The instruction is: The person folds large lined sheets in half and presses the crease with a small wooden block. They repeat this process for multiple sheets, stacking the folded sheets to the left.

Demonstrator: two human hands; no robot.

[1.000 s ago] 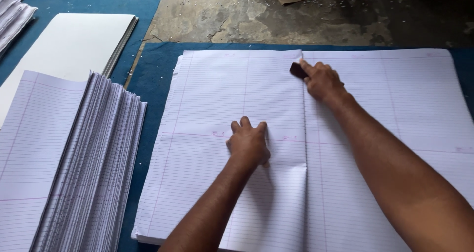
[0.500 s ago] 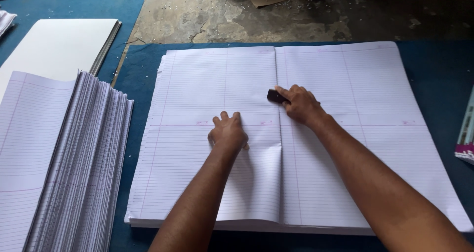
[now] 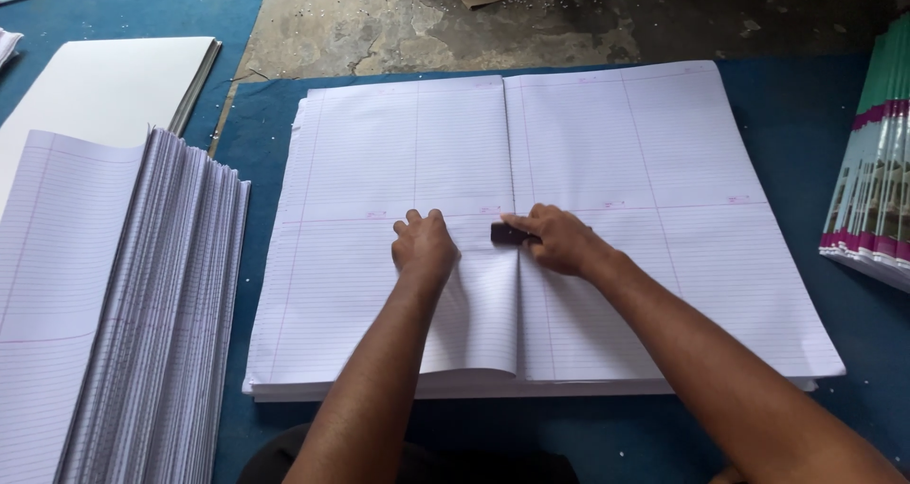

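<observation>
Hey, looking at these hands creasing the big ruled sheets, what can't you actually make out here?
- Head view: the small dark block is mostly covered by the right hand; its shape is unclear.
- The left hand hides the paper under it.
- The small pink marks on the ruled sheets are too small to make out.
- The coloured stack is cut by the right edge.

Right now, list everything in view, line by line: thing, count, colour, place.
Open ruled sheet stack: one, white with faint lines, centre, on the blue mat.
Dark block: one, dark brown, on the centre fold, under the right hand.
Fanned ruled sheets: one pile, white, left.
Blank sheet stack: one, white, upper left.
Covered booklets: one pile, green and magenta edges, right edge.
Blue mat: one, blue, under the piles.
Concrete floor: grey, top.
Left hand: flat on the left page.
Right hand: pressing the block on the fold.
</observation>
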